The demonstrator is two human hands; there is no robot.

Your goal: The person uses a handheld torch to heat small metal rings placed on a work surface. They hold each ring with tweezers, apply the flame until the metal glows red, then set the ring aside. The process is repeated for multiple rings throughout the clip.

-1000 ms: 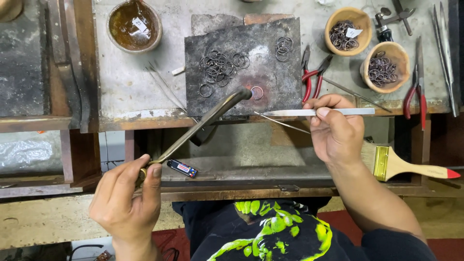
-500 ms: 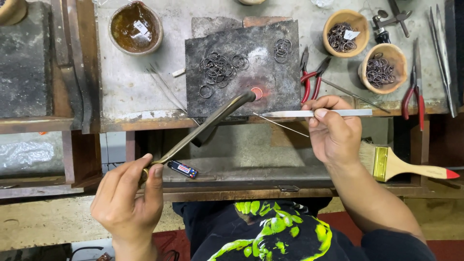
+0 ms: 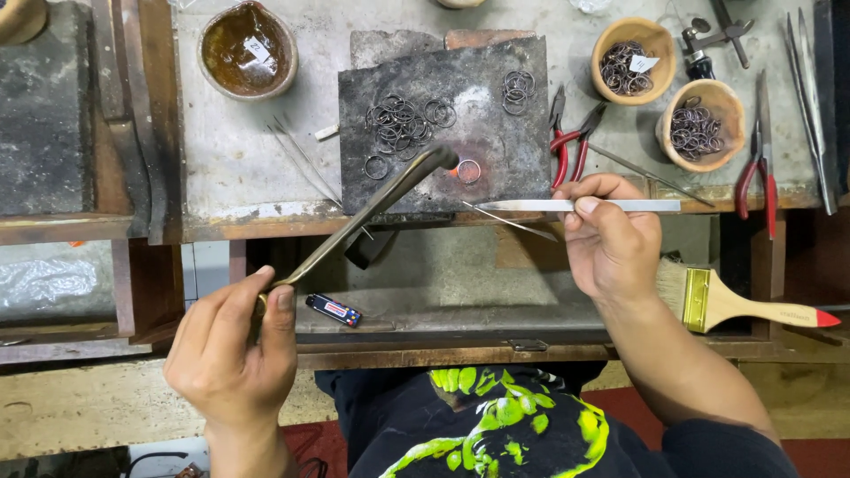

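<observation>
My left hand (image 3: pixel 232 341) grips the rear end of a long metal torch (image 3: pixel 372 208), whose curved nozzle points at a small metal ring (image 3: pixel 468 171) glowing orange on a dark charred soldering slab (image 3: pixel 482 111). My right hand (image 3: pixel 611 239) holds long steel tweezers (image 3: pixel 567 205) level, tips pointing left toward the slab's front edge, just short of the glowing ring. Several loose wire rings (image 3: pixel 403 119) lie scattered on the slab behind the torch nozzle.
Two clay bowls of rings (image 3: pixel 630 60) (image 3: pixel 698 126) stand at the right, with red-handled pliers (image 3: pixel 571 142) (image 3: pixel 761 168) beside them. A brown liquid bowl (image 3: pixel 246 49) sits at the back left. A paintbrush (image 3: pixel 753 305) and a lighter (image 3: pixel 334 310) lie on the lower tray.
The torch nozzle has shifted slightly left, off the glowing ring. The ring's glow shows plainly on the slab now. My right hand and the tweezers stay almost still.
</observation>
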